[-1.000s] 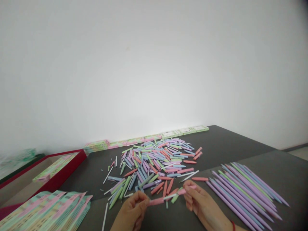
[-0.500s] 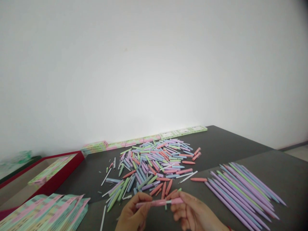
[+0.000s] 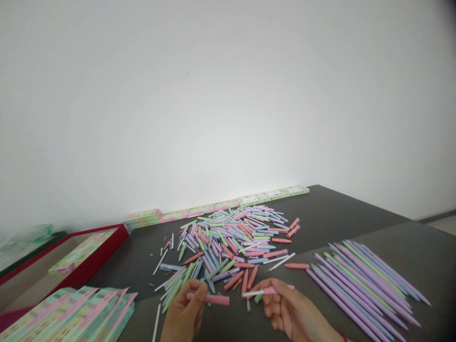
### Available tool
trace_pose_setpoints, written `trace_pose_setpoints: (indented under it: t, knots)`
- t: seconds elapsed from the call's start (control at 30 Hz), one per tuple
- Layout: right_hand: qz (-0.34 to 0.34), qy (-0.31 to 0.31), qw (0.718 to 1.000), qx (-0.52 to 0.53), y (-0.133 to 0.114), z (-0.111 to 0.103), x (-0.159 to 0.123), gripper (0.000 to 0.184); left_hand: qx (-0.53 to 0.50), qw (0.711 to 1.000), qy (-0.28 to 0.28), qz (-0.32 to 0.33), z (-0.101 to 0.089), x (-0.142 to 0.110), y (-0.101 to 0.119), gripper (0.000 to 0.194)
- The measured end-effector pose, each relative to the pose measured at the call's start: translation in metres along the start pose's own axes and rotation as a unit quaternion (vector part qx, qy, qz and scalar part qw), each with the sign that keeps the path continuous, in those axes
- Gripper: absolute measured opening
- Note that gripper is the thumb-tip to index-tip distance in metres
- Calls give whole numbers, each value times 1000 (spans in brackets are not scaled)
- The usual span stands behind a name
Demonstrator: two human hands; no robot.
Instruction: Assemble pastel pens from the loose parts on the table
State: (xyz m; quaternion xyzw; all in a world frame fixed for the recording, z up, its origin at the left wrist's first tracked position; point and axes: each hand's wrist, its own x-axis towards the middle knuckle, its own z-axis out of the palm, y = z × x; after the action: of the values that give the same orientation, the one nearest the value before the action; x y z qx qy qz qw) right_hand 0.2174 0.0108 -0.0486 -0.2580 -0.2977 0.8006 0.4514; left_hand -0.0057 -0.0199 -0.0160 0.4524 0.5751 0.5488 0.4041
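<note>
Between thumb and fingers, my left hand [image 3: 185,311] grips a pink pen barrel [image 3: 218,299] that points right. My right hand [image 3: 294,308] pinches a second pink pen part [image 3: 270,290], from which a white refill [image 3: 253,293] sticks out to the left. The two pieces are apart, with a gap between barrel and refill. Just beyond my hands spreads a heap of loose pen parts [image 3: 228,232] in pink, purple, blue, green and coral. Coral pen parts [image 3: 244,282] lie nearest to my hands.
Long pointed pens [image 3: 359,285] lie side by side at right. Printed packets [image 3: 85,313] fan out at front left, beside a red-rimmed box [image 3: 107,247] holding a printed carton. Flat printed boxes [image 3: 228,204] line the wall. A white refill [image 3: 156,323] lies left of my left hand.
The pink barrel and the refill end came close together half a second ago, then my hands drew apart. Now more of the white refill shows from the right-hand piece.
</note>
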Motion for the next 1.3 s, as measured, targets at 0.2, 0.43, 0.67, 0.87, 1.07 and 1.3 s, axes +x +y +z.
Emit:
trace_pose_setpoints:
  t: [0.2, 0.43, 0.67, 0.87, 1.07, 1.3]
  knots:
    - [-74, -19, 989, -128, 9, -8, 5, 32, 290, 948, -104, 78, 8, -9, 1, 14]
    - [-70, -44, 977, -198, 10, -10, 5, 40, 246, 963, -105, 36, 5, -5, 8, 19]
    - [-73, -18, 976, -203, 5, -3, 2, 38, 127, 988, -91, -16, -3, 6, -5, 29]
    - [-84, -40, 958, -271, 8, -3, 1, 38, -50, 993, -64, -85, -13, 15, -30, 38]
    - [-94, -48, 943, -316, 19, -9, 3, 33, -128, 990, -17, -59, -15, 15, -27, 34]
    - [-121, -54, 895, -427, 8, -5, -2, 26, -181, 980, 39, -77, -24, 11, 6, 34]
